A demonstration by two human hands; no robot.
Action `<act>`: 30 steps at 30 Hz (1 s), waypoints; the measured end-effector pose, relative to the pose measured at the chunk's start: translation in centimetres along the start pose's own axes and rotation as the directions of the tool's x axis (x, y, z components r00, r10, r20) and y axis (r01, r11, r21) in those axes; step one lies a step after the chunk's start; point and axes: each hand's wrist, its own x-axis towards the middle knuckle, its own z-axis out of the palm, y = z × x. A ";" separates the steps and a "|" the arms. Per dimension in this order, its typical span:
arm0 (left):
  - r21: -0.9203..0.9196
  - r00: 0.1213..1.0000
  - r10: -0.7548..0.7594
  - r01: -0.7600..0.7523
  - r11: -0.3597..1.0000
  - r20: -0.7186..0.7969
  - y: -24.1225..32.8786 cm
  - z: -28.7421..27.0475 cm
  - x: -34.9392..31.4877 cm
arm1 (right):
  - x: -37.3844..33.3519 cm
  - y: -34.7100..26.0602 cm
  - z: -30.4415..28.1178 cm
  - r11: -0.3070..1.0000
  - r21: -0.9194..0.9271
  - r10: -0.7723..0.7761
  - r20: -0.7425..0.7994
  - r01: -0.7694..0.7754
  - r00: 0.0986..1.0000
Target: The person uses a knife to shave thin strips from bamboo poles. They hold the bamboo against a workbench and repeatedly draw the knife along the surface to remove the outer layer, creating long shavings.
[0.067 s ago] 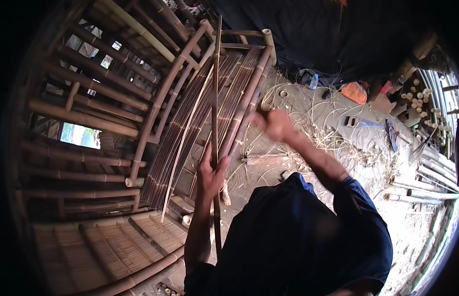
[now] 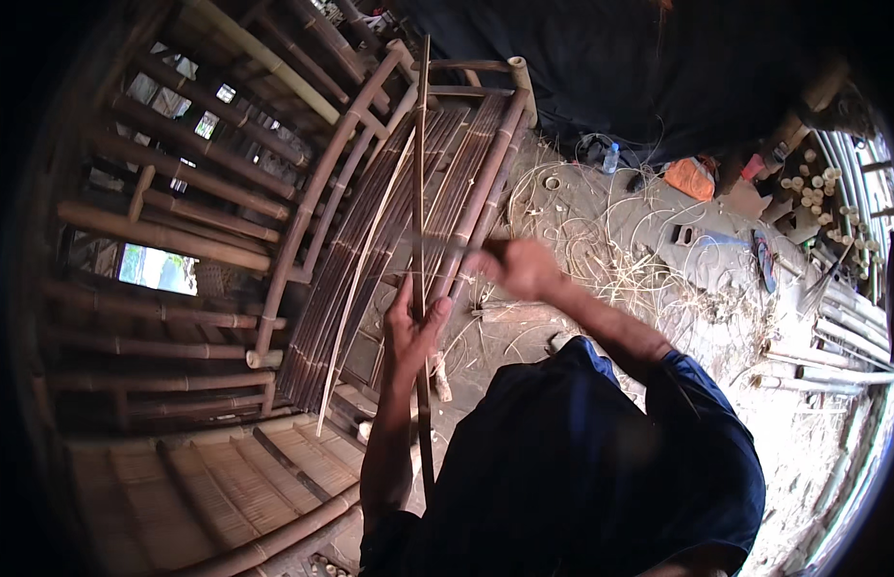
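A long, narrow bamboo strip [image 2: 420, 173] stands nearly upright before me, its lower end running down beside my dark shirt. My left hand [image 2: 413, 337] is closed around it at about mid-length, thumb to the right. My right hand [image 2: 529, 269], smeared by motion, is closed on the handle of a knife [image 2: 447, 244]. The knife's blurred blade crosses the strip just above my left hand; whether it touches I cannot tell. Behind the strip stands a bamboo bench [image 2: 485, 183] with a dark slatted seat, on which a loose pale strip [image 2: 365, 260] lies lengthwise.
Bamboo frames [image 2: 207, 197] are stacked at the left, above a slatted bamboo panel [image 2: 207, 481]. Thin shavings [image 2: 610, 250] litter the floor at the right, near a handsaw [image 2: 711, 238], an orange bag [image 2: 690, 180] and a bottle [image 2: 611, 159]. Bamboo poles [image 2: 822, 370] lie far right.
My right hand has moved slightly down with the knife, whose blade now shows across the strip. My left hand keeps its hold on the bamboo strip.
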 end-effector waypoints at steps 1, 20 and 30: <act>-0.141 0.995 -0.100 0.101 0.985 0.018 0.9 0.5 1.1 | -0.9 0.1 3.0 0.991 -0.014 -0.131 -0.011 0.131 0.991; -0.034 0.986 -0.113 0.118 0.992 0.125 1.7 -1.3 -8.7 | 9.3 9.3 -1.8 0.993 -0.106 0.019 -0.266 -0.049 0.964; 0.014 0.889 -0.458 0.458 0.889 -0.004 2.8 -2.4 -16.3 | 4.2 1.3 0.3 0.872 -0.260 -0.476 -0.260 0.414 0.840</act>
